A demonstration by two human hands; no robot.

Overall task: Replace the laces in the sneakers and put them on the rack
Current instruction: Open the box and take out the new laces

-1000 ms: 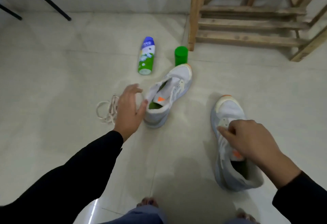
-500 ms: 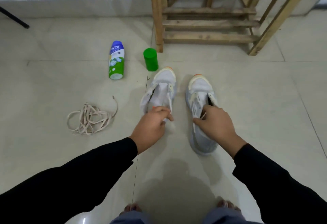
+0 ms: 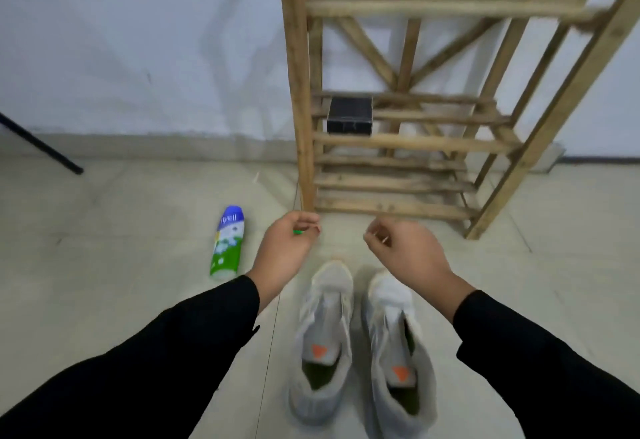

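Two grey-white sneakers stand side by side on the floor, toes toward the rack: the left sneaker and the right sneaker. Both have orange tongue tabs and green insoles, and I see no laces in them. My left hand hovers beyond the left toe with its fingers curled and nothing seen in its hold. My right hand hovers beyond the right toe, curled the same way. The wooden rack rises just ahead of both hands.
A green-and-blue spray bottle lies on the tiles left of my left hand. A sliver of a green cap shows behind that hand. A black box sits on a rack shelf. A black stand leg crosses the far left.
Both hands let go of the sneakers and rose forward toward the rack. My view tilted up, so the loose lace pile left the frame. The sneakers now stand together.
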